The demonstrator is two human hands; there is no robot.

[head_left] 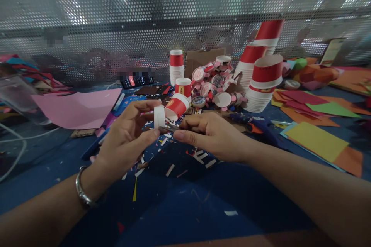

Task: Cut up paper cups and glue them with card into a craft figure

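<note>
My left hand (127,135) pinches a white paper ring (159,116) between thumb and fingers, holding it upright above the blue table (179,200). My right hand (208,133) is closed around a thin dark tool (169,127), probably scissors, whose tip touches the ring's lower edge. A metal bracelet (82,191) sits on my left wrist. Just behind the ring lies a red and white paper cup (177,106) on its side, with another cup (183,87) upright behind it.
Stacks of red paper cups (262,81) and a heap of cut cup bottoms (214,83) stand at the back. Coloured paper sheets (315,139) lie right, a pink sheet (78,108) left, a phone (136,80) behind. Paper scraps litter the table. A perforated metal screen (145,15) closes the back.
</note>
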